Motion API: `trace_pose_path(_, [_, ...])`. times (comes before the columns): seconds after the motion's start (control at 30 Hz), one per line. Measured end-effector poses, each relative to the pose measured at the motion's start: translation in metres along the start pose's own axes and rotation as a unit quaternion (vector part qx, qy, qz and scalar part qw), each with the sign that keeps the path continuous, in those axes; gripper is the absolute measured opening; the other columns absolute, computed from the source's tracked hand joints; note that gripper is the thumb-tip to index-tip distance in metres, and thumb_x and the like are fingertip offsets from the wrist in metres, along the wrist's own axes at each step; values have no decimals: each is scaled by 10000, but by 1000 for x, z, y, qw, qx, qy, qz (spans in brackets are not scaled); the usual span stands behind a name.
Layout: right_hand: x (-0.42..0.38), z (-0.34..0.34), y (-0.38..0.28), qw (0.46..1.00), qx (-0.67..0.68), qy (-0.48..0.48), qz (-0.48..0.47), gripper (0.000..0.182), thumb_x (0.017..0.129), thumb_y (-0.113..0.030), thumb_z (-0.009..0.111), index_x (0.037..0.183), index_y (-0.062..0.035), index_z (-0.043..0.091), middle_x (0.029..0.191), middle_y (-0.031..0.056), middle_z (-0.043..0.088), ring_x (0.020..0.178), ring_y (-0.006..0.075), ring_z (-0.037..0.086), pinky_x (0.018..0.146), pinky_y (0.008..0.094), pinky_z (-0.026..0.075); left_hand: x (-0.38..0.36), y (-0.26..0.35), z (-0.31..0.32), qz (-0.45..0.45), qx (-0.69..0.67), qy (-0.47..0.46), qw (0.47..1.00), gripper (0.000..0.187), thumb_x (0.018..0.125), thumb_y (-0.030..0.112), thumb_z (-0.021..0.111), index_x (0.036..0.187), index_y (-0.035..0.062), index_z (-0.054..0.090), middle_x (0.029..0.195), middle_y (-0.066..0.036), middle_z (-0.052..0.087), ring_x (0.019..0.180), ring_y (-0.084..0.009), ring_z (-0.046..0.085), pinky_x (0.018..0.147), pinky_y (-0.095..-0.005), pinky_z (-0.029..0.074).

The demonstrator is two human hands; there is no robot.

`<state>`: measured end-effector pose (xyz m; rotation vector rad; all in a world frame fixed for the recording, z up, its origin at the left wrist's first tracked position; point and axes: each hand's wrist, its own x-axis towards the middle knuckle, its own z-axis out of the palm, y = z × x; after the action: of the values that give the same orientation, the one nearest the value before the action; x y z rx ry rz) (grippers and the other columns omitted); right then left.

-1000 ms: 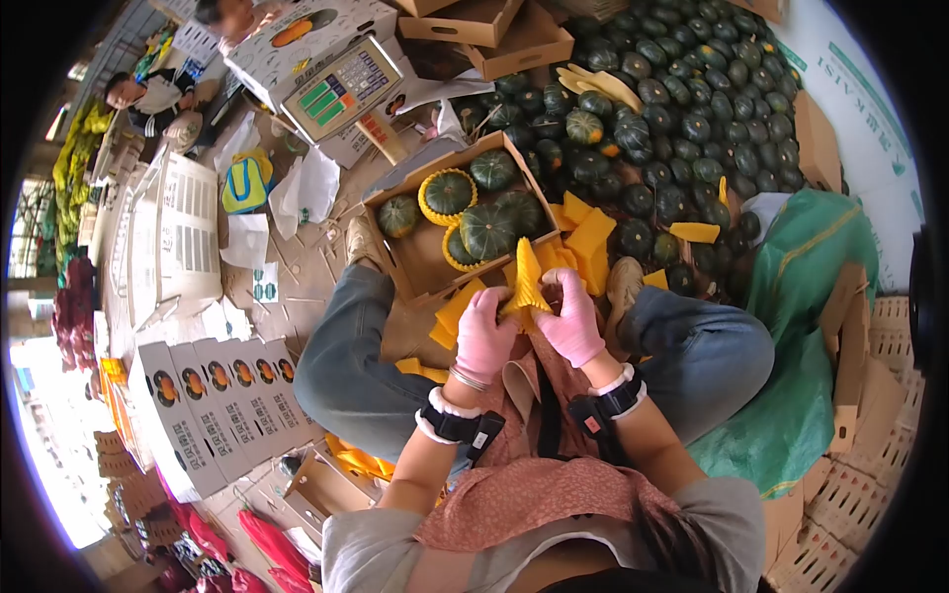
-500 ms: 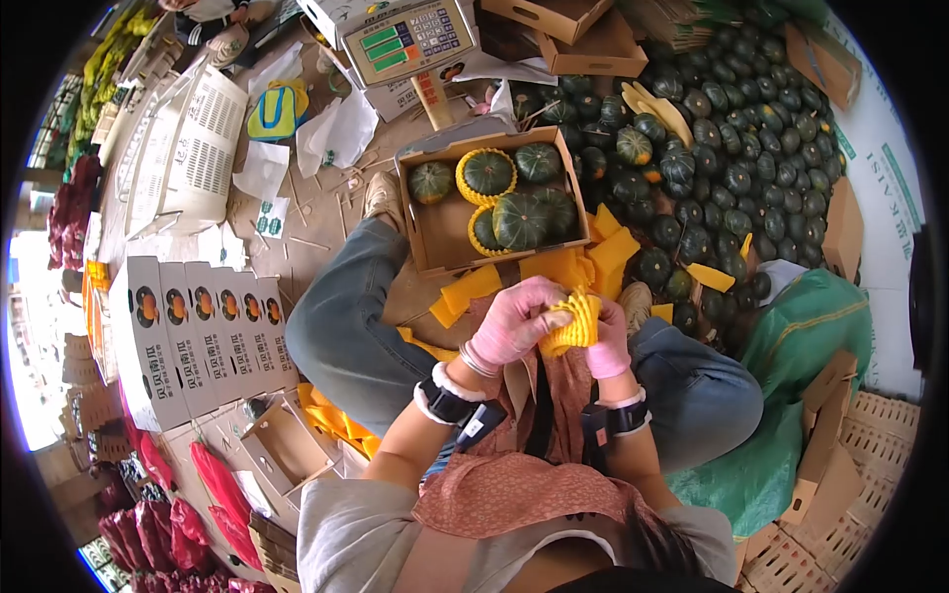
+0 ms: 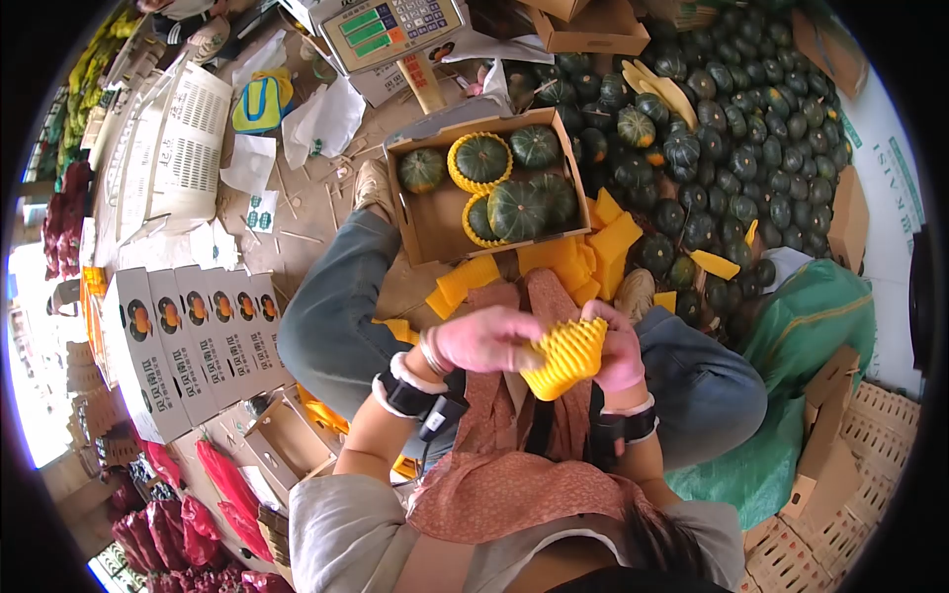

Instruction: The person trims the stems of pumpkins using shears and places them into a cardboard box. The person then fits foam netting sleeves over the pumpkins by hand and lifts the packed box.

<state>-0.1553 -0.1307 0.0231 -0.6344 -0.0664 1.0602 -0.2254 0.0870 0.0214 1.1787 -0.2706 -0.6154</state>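
Both my hands wear pink gloves and hold a yellow foam net sleeve (image 3: pixel 565 356) over my lap. My left hand (image 3: pixel 482 338) grips the sleeve's left side, with its fingers pushed into the opening. My right hand (image 3: pixel 621 348) holds the right side. The sleeve is spread wide like a cup. Ahead of my knees stands an open cardboard box (image 3: pixel 432 229) with several dark green pumpkins (image 3: pixel 517 210), two of them in yellow net sleeves. Flat yellow sleeves (image 3: pixel 593 252) lie stacked between the box and my legs.
A big heap of green pumpkins (image 3: pixel 712 128) fills the floor at right. A weighing scale (image 3: pixel 388 28) stands beyond the box. Printed cartons (image 3: pixel 188 336) line up at left, beside a white plastic crate (image 3: pixel 183 148). A green sack (image 3: pixel 806 366) lies by my right leg.
The folded sleeve has been opened out wide between my hands and drawn closer to my body. My left hand has slid into its mouth. The view has shifted slightly.
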Motion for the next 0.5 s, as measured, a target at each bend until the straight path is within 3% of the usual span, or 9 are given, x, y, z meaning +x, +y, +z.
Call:
trace_pose_path(0.03, [-14, 15, 0, 903, -411, 36, -116, 178, 829, -134, 580, 949, -3, 574, 940, 58, 602, 886, 155, 585, 769, 278, 457, -3, -2, -3, 29, -50, 57, 997, 194, 879, 184, 598, 994, 30, 573, 864, -15, 579, 799, -105, 527, 722, -257, 455])
trace_pose_path(0.07, [-19, 19, 13, 976, -212, 21, 53, 226, 836, -151, 592, 1002, -1, 568, 990, 77, 604, 919, 168, 585, 797, 282, 457, -3, -2, 0, 62, -228, 181, 955, 167, 889, 159, 553, 1006, 39, 552, 880, -32, 578, 824, -116, 546, 753, -260, 458])
trace_pose_path(0.1, [-20, 18, 22, 976, 4, 3, 216, 276, 843, -169, 604, 1056, 1, 562, 1039, 96, 607, 952, 180, 585, 825, 285, 457, -3, 2, 0, 35, -351, 176, 919, 163, 884, 171, 537, 988, 46, 544, 905, -42, 578, 854, -144, 564, 789, -276, 459])
trace_pose_path(0.2, [-17, -5, 6, 993, -102, 61, -11, 342, 894, -209, 542, 1142, 20, 490, 1059, 155, 601, 906, 193, 609, 706, 264, 503, 8, -3, 9, 29, -380, 221, 898, 327, 878, 348, 537, 937, 27, 553, 923, -71, 579, 868, -170, 558, 802, -304, 450])
trace_pose_path(0.27, [-4, -45, -11, 979, -172, 3, -109, 361, 922, -227, 500, 1174, 29, 459, 1053, 182, 597, 827, 181, 617, 568, 244, 494, 16, -6, -11, -30, -241, 143, 960, 369, 879, 359, 544, 969, 2, 566, 909, -59, 579, 840, -150, 551, 764, -297, 453])
trace_pose_path(0.33, [22, -47, -18, 977, -180, 88, -73, 396, 923, -265, 497, 1203, 12, 454, 1045, 132, 590, 757, 146, 596, 506, 224, 455, 25, -19, -39, -83, 24, 123, 989, 400, 881, 375, 562, 1016, 0, 598, 855, -38, 602, 776, -125, 557, 688, -293, 470])
trace_pose_path(0.37, [39, -50, -17, 972, -181, 146, -34, 413, 924, -284, 495, 1217, 4, 451, 1042, 107, 587, 722, 129, 586, 475, 214, 436, 35, -14, -59, -118, 198, 128, 965, 305, 863, 312, 609, 977, 30, 623, 792, -41, 622, 718, -127, 570, 657, -301, 488])
trace_pose_path(0.43, [70, -66, -9, 962, -141, 227, 52, 482, 915, -331, 508, 1261, -4, 435, 1044, 68, 582, 694, 115, 575, 460, 208, 425, 52, 2, -82, -172, 322, 269, 891, 257, 839, 260, 640, 945, 26, 631, 750, -83, 625, 675, -183, 591, 638, -311, 489])
trace_pose_path(0.5, [99, -68, 8, 905, -274, 321, 60, 586, 894, -373, 522, 1326, -4, 377, 1080, 75, 580, 734, 133, 585, 507, 237, 465, 63, -4, -109, 21, 430, 327, 842, 247, 819, 211, 653, 937, -4, 621, 802, -127, 614, 693, -253, 602, 646, -322, 491])
